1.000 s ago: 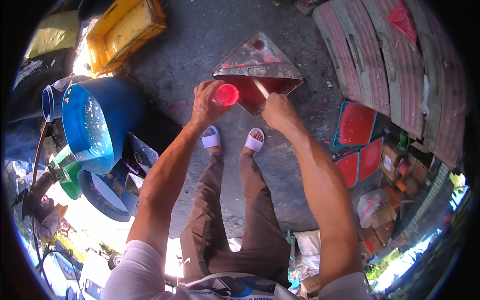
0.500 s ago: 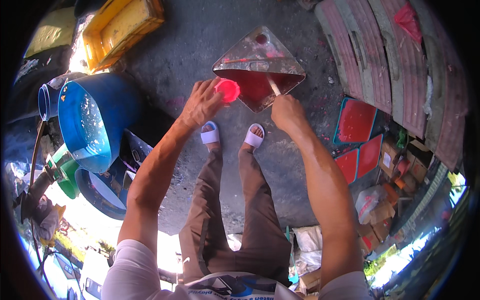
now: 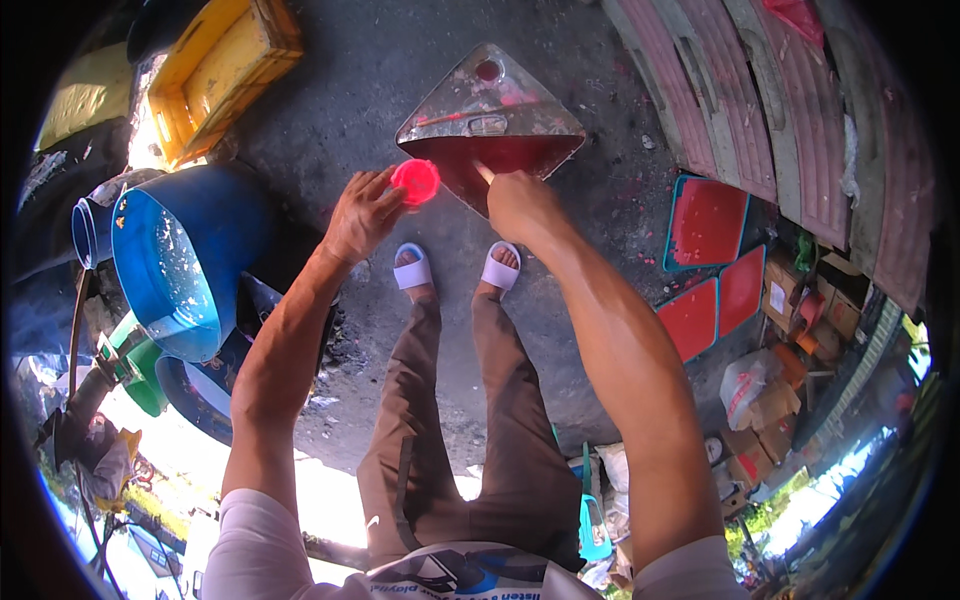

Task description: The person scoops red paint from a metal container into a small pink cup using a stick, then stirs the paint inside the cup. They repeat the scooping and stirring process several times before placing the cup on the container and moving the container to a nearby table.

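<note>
- Left hand (image 3: 360,217): fingers curled about the near-left side of a small round cup (image 3: 417,181); grip narrow, holding it.
- Cup: bright pink-red, circular mouth, smooth and slightly translucent, plastic-looking. Located at the left fingertips, just left of the open part of the tin.
- Right hand (image 3: 522,208): closed fist around a pale, slim stick (image 3: 484,172), wood-like. Short length protrudes from the fist, up and leftward into the tin.
- Tin (image 3: 488,103): sheet metal, square, set cornerwise, beyond and between both grips. Far half of top covered, dull grey, streaked pink; round hole near far corner, small handle near the cut edge. Near half open, dark red within (image 3: 450,160).
- Floor (image 3: 350,110) under both grips: dark grey, rough, with pinkish stains.
- Right of right grip: flat red rectangles (image 3: 708,222) edged in teal; beyond them, long grooved slabs (image 3: 720,110), faded pink and grey.
- Left of left grip: smooth blue drum (image 3: 165,260), pale flecks inside; farther off, a yellow slatted crate (image 3: 220,80), scuffed.
- Hidden: stick's ends (one inside the fist, the other in the tin); tin's near-right edge, behind right hand. Cup's contents and depth of the red: cannot tell.
- Cut off: crate at upper edge; slabs run into the dark fisheye rim.
</note>
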### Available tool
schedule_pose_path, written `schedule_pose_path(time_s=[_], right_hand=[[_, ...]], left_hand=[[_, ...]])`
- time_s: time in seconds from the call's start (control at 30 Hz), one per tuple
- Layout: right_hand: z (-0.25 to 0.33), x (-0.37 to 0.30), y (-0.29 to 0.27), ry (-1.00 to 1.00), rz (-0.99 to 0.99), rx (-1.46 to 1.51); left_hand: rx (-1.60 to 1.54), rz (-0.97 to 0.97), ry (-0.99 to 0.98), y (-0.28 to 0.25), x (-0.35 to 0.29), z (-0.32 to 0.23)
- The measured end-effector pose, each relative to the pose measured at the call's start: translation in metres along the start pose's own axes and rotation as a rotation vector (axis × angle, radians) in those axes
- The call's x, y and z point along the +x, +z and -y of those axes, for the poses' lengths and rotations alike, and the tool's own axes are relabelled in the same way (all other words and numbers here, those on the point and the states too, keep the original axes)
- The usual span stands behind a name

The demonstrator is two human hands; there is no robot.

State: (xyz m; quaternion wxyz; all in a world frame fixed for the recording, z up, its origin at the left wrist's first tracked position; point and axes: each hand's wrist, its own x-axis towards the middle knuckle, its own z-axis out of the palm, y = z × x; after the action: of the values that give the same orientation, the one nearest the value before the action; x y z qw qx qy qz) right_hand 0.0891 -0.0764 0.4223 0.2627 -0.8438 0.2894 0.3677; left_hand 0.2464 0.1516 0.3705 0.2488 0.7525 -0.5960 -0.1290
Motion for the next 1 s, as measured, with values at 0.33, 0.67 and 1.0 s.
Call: schedule_pose_path(time_s=[0.33,0.67,1.0], right_hand=[[-0.054,-0.074,0.011,0.221,-0.146,0.202],[-0.079,-0.147,0.023,0.206,-0.31,0.431],[-0.104,-0.138,0.024,0.137,-0.409,0.45]], left_hand=[[-0.118,-0.071,-0.109,0.048,0.044,-0.05],[0.005,0.59,-0.357,0.155,0.107,-0.019],[0.129,0.593,-0.489,0.208,0.168,-0.01]])
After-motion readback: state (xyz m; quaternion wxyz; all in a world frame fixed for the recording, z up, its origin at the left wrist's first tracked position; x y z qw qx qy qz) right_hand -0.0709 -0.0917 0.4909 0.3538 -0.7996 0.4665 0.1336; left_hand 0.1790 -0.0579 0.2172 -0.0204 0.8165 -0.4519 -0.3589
